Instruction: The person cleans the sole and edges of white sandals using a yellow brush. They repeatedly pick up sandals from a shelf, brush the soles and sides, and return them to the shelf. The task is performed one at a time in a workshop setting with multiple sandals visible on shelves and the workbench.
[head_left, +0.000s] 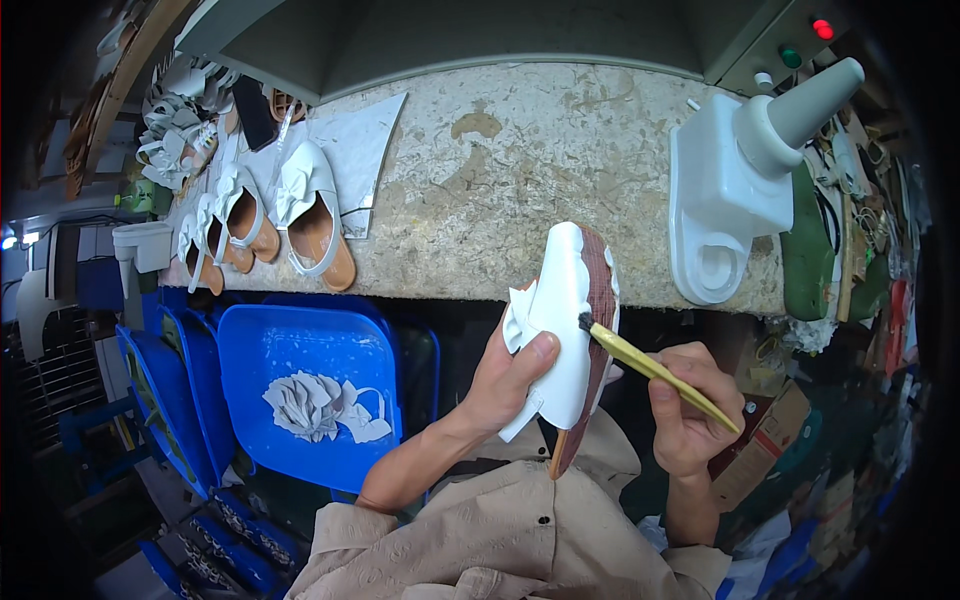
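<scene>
White shoe (567,345), held upright in front of the worn bench (480,180), its rounded upper end overlapping the near edge in view. From its left: white bow (517,320), loose strap (519,421) hanging below; then smooth white upper (562,375); then reddish-brown, cross-hatched face (601,365) with uneven white edging at right. Lower end narrows to a brown point, tan along one side, close against the person's beige shirt (480,530).

Edges and room: far left, white sandals (315,215) in a row on the bench, toes away, white sheet (375,140) beside the largest. Below them, a blue crate (235,400) holding pale cut pieces (320,405), apart from the shoe. Then a broad span of stained bench top beyond the shoe, near edge bowed by the lens. At right, white plastic container (720,200) with a grey cone, well apart from the shoe.

Grip: left hand (503,382) closed on the shoe's bow side, thumb pressed to the upper, fingers mostly hidden behind. Right hand (693,410) pinches a yellow-handled brush (665,375), thumb against fingers; dark bristles (586,321) appear to touch where white meets brown.
</scene>
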